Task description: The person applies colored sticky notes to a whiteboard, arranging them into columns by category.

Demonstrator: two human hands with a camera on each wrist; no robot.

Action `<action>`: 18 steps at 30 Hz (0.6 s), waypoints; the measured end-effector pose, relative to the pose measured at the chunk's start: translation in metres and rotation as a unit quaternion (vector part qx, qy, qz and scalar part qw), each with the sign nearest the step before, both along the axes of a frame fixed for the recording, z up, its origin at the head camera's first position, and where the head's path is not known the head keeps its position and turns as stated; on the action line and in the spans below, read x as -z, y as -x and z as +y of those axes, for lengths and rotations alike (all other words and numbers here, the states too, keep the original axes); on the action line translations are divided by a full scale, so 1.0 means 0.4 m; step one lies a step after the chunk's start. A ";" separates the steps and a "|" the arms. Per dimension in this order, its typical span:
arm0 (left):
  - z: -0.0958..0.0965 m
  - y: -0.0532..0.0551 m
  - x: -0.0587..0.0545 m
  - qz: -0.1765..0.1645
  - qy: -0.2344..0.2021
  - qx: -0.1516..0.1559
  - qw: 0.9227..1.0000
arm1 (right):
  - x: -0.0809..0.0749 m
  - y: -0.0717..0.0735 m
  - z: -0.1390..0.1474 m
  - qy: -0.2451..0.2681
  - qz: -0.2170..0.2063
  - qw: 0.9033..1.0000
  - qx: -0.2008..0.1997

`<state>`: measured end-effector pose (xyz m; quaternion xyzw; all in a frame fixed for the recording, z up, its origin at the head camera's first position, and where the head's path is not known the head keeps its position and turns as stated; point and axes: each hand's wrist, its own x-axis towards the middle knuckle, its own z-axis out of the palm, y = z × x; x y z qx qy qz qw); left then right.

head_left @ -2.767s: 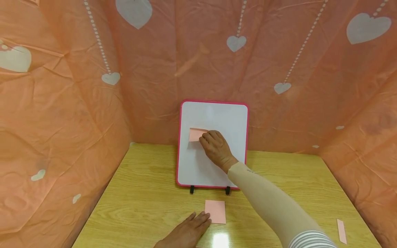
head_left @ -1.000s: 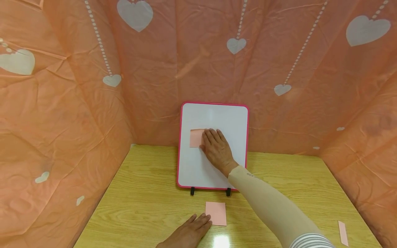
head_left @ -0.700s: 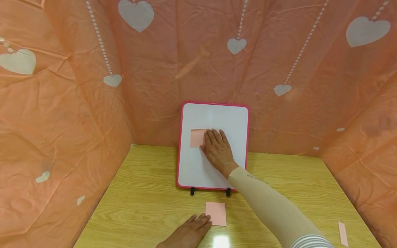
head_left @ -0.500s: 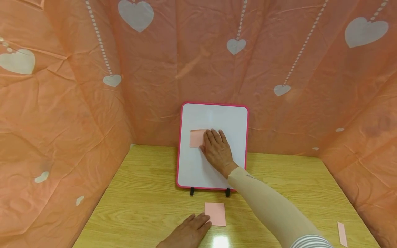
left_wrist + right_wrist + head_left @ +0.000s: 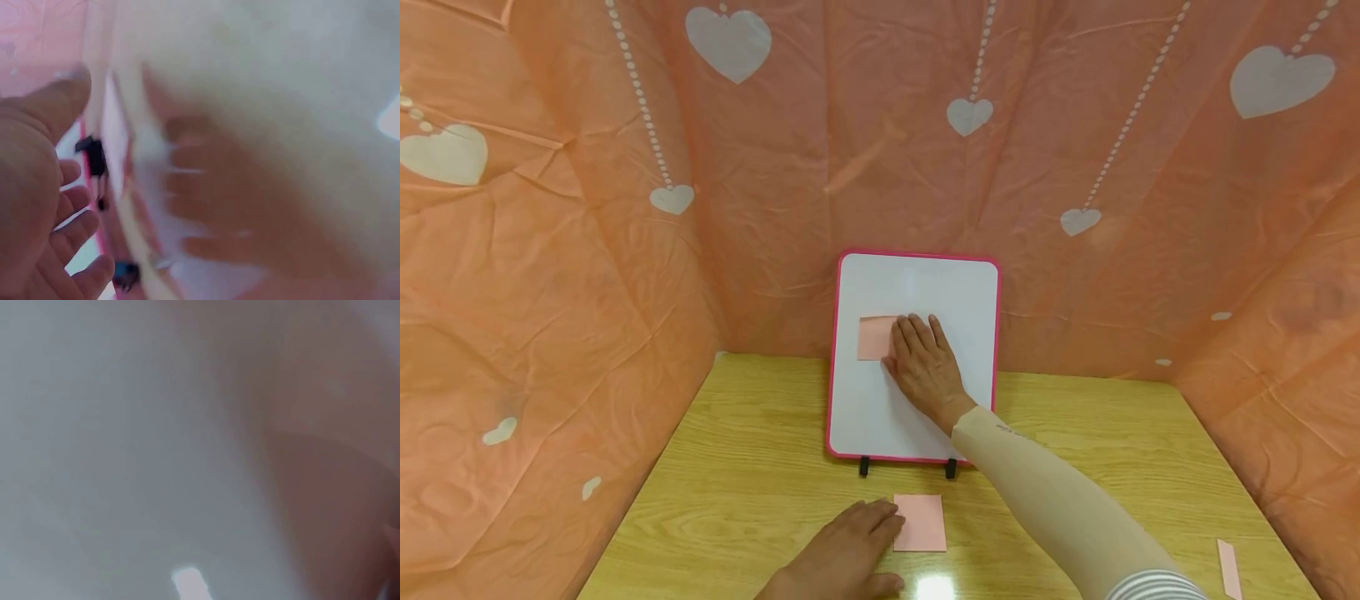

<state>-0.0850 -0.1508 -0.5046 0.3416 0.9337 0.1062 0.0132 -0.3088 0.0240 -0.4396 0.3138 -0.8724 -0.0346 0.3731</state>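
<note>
A whiteboard (image 5: 917,283) with a pink frame stands upright at the back of the table. On its left half is a pink sticky note (image 5: 874,338). My right hand (image 5: 925,367) lies with straight fingers against the board, covering the note's right part; its wrist view is mostly a blur of pale board and hand (image 5: 331,506). Lower down, a square pink sticky-note pad (image 5: 923,525) lies on the table. At its left edge is my left hand (image 5: 846,546), fingers extended over the pad's side and thumb spread; the left wrist view shows that hand (image 5: 31,181) holding nothing.
Two black feet (image 5: 951,468) support the board on the wooden table (image 5: 737,467). A narrow pink paper strip (image 5: 1228,568) lies near the right edge. Orange sheeting (image 5: 887,183) with white hearts encloses the back and sides.
Earlier my right hand pinched the sticky note's right part at the board; its fingers then straightened and pressed there. Just now my left hand has risen slightly from the pad, its thumb coming into sight.
</note>
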 end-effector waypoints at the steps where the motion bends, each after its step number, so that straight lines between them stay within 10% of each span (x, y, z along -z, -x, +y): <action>1: -0.005 0.011 -0.011 0.003 0.000 -0.015 1.000 | 0.000 -0.001 0.001 -0.002 -0.006 1.000 0.001; 10: -0.061 0.207 -0.167 0.132 0.009 -0.106 0.986 | 0.001 -0.009 0.015 -0.018 -0.033 0.999 0.011; 18: -0.068 0.376 -0.299 0.156 0.090 -0.122 0.976 | -0.002 -0.018 0.009 -0.044 -0.047 0.998 0.017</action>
